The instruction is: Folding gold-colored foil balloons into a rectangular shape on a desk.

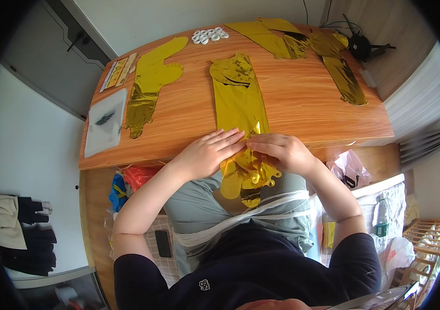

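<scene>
Where the near edge of the worktop (302, 103) meets the person's lap, a flat gold foil balloon (238, 103) is being handled by both hands; its lower end hangs off that edge, while the rest is laid flat up the middle of the worktop. The left hand (207, 153) is pressed flat on the foil at the edge, fingers straight and spread, nothing enclosed; the right hand (281, 150) is curled, its grip closed to a pinch on the foil just beside the left fingertips. A crease or a tear in the thin foil is judged possible if the pinch is pulled against the flat hand; a slide off the edge could follow if the pressing hand is lifted.

Left of the held balloon, one more gold balloon (150, 82) is laid flat; farther left, one clear plastic bag (105, 121) and one printed card (118, 71) are seen. Beyond it, one cluster of small white rings (209, 35) is set near the far edge; to the far right, about three gold balloons (310, 49) are overlapped, so the count is uncertain; one black device (360, 46) is placed at the corner.
</scene>
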{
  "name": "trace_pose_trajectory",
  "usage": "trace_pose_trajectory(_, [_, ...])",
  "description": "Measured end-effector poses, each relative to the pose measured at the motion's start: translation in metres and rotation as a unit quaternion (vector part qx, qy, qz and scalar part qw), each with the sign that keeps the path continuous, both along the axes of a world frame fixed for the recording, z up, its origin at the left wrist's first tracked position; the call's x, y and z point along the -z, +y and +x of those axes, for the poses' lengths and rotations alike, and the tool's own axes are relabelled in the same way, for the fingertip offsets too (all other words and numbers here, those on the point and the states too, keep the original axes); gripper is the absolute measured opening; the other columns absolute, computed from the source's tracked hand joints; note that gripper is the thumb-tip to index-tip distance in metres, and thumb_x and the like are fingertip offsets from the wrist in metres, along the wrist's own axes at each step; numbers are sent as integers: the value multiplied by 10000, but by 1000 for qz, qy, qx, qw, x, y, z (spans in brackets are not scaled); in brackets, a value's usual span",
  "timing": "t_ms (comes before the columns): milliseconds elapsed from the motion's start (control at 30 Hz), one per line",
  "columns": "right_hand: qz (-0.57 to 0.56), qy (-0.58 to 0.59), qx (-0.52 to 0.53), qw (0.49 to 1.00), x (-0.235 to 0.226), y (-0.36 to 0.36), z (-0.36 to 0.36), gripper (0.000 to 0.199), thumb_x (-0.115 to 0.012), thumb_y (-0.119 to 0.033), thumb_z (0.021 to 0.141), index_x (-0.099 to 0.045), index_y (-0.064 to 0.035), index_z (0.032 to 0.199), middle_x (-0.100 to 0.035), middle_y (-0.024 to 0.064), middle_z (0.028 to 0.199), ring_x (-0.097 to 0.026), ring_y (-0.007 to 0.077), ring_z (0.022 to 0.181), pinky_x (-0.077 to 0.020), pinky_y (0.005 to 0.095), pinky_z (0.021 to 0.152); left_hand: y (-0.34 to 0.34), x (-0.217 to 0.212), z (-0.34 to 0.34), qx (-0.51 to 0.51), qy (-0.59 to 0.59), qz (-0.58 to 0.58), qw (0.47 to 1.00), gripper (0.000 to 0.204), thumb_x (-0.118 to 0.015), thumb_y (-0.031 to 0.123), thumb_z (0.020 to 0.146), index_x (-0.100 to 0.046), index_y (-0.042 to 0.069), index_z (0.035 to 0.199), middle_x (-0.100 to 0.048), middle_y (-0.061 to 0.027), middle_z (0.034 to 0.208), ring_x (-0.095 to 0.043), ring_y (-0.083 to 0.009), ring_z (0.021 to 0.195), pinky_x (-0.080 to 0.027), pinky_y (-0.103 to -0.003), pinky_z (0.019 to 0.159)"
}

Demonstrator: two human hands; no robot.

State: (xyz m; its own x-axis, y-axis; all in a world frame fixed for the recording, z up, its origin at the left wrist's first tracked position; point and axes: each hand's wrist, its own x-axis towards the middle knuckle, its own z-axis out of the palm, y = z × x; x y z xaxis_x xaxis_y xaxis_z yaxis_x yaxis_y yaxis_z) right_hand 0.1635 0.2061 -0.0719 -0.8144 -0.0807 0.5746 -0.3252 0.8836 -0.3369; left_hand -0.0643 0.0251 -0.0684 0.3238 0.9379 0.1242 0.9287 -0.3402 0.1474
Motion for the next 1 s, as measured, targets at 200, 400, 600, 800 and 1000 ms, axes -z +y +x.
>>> trace_pose_trajectory(200, [2, -14, -9, 1000, -1, 2, 0, 541, -789, -12, 720, -700, -83, 1249, -729, 93, 1202, -713, 273, 1075, -611, 370, 886, 1, 0, 0, -1, -28, 1, 1000, 621, -548, 30, 893, -488, 69, 1510, -432, -117, 1613, -381, -274, 1512, -336, -459, 1236])
trace_pose_trajectory(400, [10, -3, -13, 1000, -4, 0, -1, 550, -791, -16, 711, -696, -79, 1249, -720, 105, 1199, -697, 283, 1105, -606, 377, 901, 0, 0, 1, -3, -12, 9, 1000, 631, -548, 22, 878, -492, 67, 1504, -444, -109, 1607, -393, -266, 1505, -344, -454, 1230])
trace_pose_trajectory(600, [77, 39, 11, 996, 4, 3, 12, 451, -799, -17, 737, -704, -42, 1177, -722, 119, 1172, -717, 300, 1071, -605, 391, 889, 0, 0, 1, -1, -7, 13, 1000, 637, -540, 12, 882, -483, 68, 1514, -437, -100, 1615, -391, -253, 1508, -347, -444, 1229])
trace_pose_trajectory(800, [60, 4, -29, 998, 5, 6, 10, 436, -779, -41, 762, -699, -42, 1190, -718, 115, 1180, -715, 308, 1076, -604, 397, 885, 0, 0, 0, 2, -6, 3, 1000, 653, -555, 11, 882, -474, 76, 1526, -433, -92, 1620, -385, -246, 1512, -344, -440, 1232])
trace_pose_trajectory(1000, [50, 32, -29, 998, 0, 3, 1, 441, -734, -84, 781, -693, -49, 1219, -727, 88, 1168, -718, 272, 1057, -604, 370, 876, 1, -4, 1, 0, -23, -9, 1000, 678, -589, -1, 854, -479, 67, 1520, -437, -97, 1615, -389, -258, 1509, -345, -447, 1231])
